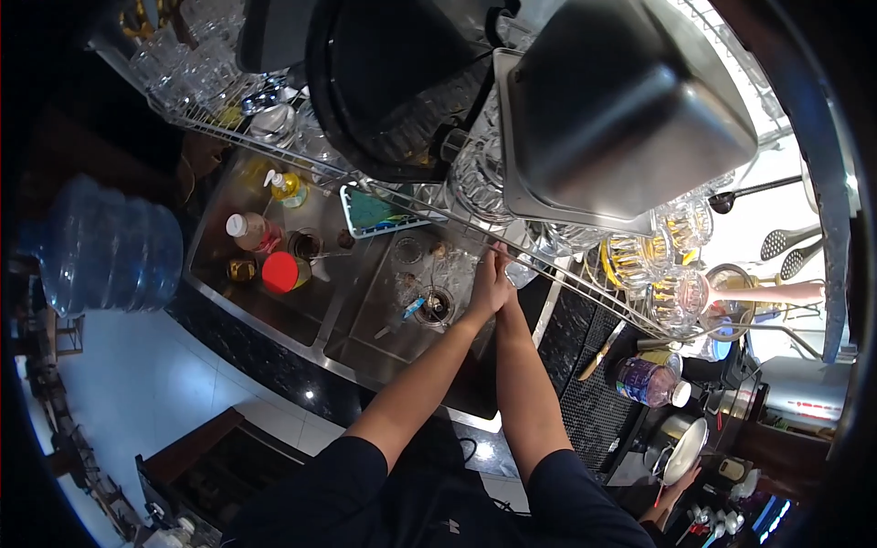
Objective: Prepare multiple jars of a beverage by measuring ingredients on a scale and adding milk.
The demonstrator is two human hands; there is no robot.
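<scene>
My left hand (485, 291) and my right hand (508, 291) are close together over the right side of a stainless steel sink basin (370, 335), just below the front edge of a wire dish rack. Their fingertips are partly hidden by the rack. A clear glass or plastic piece (522, 274) shows beside my right hand; whether a hand touches it I cannot tell. To the left of my hands lie the drain (436, 306), a small blue wrapper (413, 308) and wet food bits. A green scouring pad (373, 207) sits in a pale plastic basket.
A rack (589, 288) overhead holds glass mugs and a large upturned steel pan (630, 116). Left are a red-lidded jar (281, 272), a soap pump bottle (288, 188) and a water jug (113, 246). Right are a knife (601, 353), a bottle (647, 382) and another person's hand (678, 488) at a pot.
</scene>
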